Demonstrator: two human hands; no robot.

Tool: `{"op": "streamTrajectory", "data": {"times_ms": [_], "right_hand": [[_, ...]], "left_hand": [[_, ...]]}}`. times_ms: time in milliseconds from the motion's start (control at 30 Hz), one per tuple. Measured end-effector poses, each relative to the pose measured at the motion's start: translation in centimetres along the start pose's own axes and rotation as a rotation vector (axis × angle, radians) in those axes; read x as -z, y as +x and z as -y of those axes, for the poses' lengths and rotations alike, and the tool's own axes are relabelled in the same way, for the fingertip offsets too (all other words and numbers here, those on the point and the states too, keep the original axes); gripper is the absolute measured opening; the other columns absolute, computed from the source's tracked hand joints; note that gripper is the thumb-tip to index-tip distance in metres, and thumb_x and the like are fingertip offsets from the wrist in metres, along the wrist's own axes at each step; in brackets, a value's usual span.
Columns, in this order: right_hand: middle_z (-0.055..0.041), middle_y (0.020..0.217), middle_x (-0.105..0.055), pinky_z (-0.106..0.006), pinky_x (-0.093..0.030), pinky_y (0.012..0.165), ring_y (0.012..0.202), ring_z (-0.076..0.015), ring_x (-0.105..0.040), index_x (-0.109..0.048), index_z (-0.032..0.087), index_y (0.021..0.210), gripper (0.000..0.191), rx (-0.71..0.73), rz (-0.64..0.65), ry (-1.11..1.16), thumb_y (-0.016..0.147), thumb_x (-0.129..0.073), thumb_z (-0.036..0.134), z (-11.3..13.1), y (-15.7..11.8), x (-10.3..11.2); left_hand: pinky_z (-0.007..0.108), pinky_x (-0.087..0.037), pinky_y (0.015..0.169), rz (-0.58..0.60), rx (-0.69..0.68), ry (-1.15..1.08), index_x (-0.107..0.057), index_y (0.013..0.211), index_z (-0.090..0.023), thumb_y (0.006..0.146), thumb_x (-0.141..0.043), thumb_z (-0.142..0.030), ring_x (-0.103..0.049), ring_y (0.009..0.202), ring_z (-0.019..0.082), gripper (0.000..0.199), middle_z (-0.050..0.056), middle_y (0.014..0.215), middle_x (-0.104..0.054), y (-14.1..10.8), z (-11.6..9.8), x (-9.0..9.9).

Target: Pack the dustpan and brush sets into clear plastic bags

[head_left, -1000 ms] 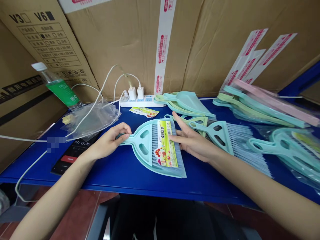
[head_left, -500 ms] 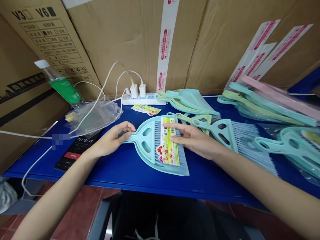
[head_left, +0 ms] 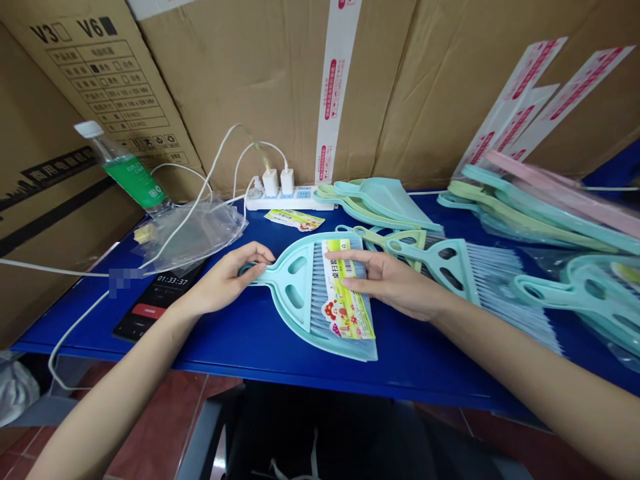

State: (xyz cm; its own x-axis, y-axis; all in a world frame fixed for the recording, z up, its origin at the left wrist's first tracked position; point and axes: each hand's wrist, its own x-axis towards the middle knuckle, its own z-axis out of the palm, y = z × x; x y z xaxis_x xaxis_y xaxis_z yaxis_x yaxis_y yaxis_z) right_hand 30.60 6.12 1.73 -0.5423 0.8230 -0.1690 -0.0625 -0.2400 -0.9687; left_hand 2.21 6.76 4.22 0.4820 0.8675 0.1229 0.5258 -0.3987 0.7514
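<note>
A light turquoise dustpan [head_left: 283, 317] lies on the blue table with a matching hand brush [head_left: 295, 275] nested in it, its grey-blue bristles toward the right. My left hand [head_left: 237, 272] is closed around the two stacked handles. Over the bristles lies a yellow-green and white label card [head_left: 345, 293] with a mushroom picture, tilted slightly. My right hand [head_left: 387, 280] has its index finger and thumb on the card's upper part; the other fingers are partly hidden behind it.
Another card [head_left: 295, 219] lies by a power strip [head_left: 300, 198] with chargers. More brushes [head_left: 450, 263] and dustpans [head_left: 395, 200] lie behind and right, with bagged sets [head_left: 590, 287] farther right. At left are a phone [head_left: 155, 300], plastic bags [head_left: 195, 223], a bottle [head_left: 130, 177] and cables. Cardboard boxes [head_left: 270, 80] stand behind.
The label card has turned, its lower end shifting right over the bristles. The brush and dustpan have tilted slightly; both hands have stayed nearly in place.
</note>
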Motion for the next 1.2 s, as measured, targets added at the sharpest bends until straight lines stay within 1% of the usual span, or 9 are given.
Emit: {"op": "streamTrajectory", "data": {"times_ms": [367,467,567,700,767,833,967,1033,1200], "right_hand": [[-0.0058,0.116,-0.072,-0.041,-0.053,0.1,0.111,-0.0221,-0.066,-0.065,0.023,0.124,0.051,-0.025,-0.027,-0.002,0.075,-0.08,0.026,0.4,-0.1,0.0],[-0.0057,0.115,-0.072,-0.041,-0.054,0.099,0.107,-0.0211,-0.067,-0.065,0.022,0.124,0.053,-0.041,-0.051,-0.003,0.073,-0.081,0.022,0.3,0.0,0.1],[-0.0057,0.114,-0.072,-0.041,-0.055,0.098,0.104,-0.0207,-0.068,-0.065,0.022,0.124,0.053,-0.041,-0.068,-0.016,0.073,-0.081,0.021,0.2,0.1,0.3],[-0.0055,0.113,-0.072,-0.042,-0.054,0.098,0.105,-0.0214,-0.068,-0.067,0.023,0.123,0.051,-0.013,-0.058,-0.061,0.074,-0.08,0.023,0.5,0.0,0.6],[-0.0051,0.111,-0.072,-0.042,-0.054,0.099,0.105,-0.0212,-0.067,-0.067,0.024,0.123,0.051,0.001,-0.066,-0.077,0.074,-0.08,0.024,0.7,-0.2,0.8],[-0.0049,0.11,-0.072,-0.041,-0.054,0.099,0.104,-0.0209,-0.068,-0.067,0.024,0.123,0.051,0.014,-0.084,-0.083,0.074,-0.08,0.025,1.0,-0.4,0.9],[-0.0057,0.109,-0.073,-0.043,-0.054,0.099,0.104,-0.0224,-0.068,-0.066,0.024,0.126,0.052,0.027,-0.129,-0.095,0.075,-0.079,0.025,1.5,-0.6,1.3],[-0.006,0.11,-0.073,-0.044,-0.055,0.098,0.105,-0.0229,-0.068,-0.066,0.024,0.126,0.052,0.027,-0.152,-0.102,0.075,-0.078,0.025,1.6,-0.7,1.4],[-0.0063,0.111,-0.073,-0.041,-0.057,0.096,0.103,-0.0224,-0.068,-0.066,0.023,0.125,0.052,0.029,-0.202,-0.104,0.075,-0.078,0.022,2.1,-0.8,1.5]], "left_hand": [[0.027,-0.046,0.08,0.007,-0.013,0.005,-0.058,0.098,-0.018,0.092,-0.049,-0.032,-0.059,0.085,0.015,0.017,0.004,0.094,-0.064,-0.1,0.2,-0.2],[0.03,-0.047,0.083,0.013,-0.023,0.082,-0.058,0.098,-0.019,0.094,-0.045,-0.032,-0.058,0.086,0.016,0.02,0.004,0.094,-0.065,0.0,0.3,-0.2],[0.037,-0.046,0.091,-0.104,-0.039,0.348,-0.06,0.098,-0.02,0.095,-0.04,-0.028,-0.057,0.094,0.021,0.022,0.006,0.096,-0.067,0.0,0.3,-0.3],[0.051,-0.042,0.098,-0.366,0.005,0.811,-0.064,0.105,-0.019,0.089,-0.034,-0.009,-0.052,0.117,0.032,0.035,0.015,0.122,-0.065,-0.1,0.7,-0.1],[0.053,-0.042,0.098,-0.394,0.063,0.967,-0.063,0.116,-0.015,0.085,-0.034,-0.004,-0.049,0.127,0.036,0.044,0.019,0.134,-0.059,-0.2,1.1,0.0],[0.053,-0.043,0.099,-0.353,0.106,1.074,-0.058,0.124,-0.011,0.082,-0.036,-0.003,-0.047,0.132,0.037,0.049,0.022,0.137,-0.057,-0.4,1.7,0.1],[0.052,-0.043,0.1,-0.277,0.13,1.191,-0.056,0.128,-0.011,0.077,-0.037,-0.001,-0.054,0.127,0.035,0.055,0.021,0.121,-0.068,-0.7,2.3,0.4],[0.051,-0.043,0.098,-0.274,0.121,1.23,-0.058,0.126,-0.013,0.077,-0.036,-0.001,-0.059,0.121,0.034,0.054,0.02,0.109,-0.073,-0.7,2.1,0.5],[0.05,-0.045,0.094,-0.275,0.106,1.247,-0.065,0.113,-0.017,0.08,-0.033,-0.002,-0.066,0.101,0.033,0.048,0.017,0.095,-0.075,-0.7,1.1,0.7]]}}
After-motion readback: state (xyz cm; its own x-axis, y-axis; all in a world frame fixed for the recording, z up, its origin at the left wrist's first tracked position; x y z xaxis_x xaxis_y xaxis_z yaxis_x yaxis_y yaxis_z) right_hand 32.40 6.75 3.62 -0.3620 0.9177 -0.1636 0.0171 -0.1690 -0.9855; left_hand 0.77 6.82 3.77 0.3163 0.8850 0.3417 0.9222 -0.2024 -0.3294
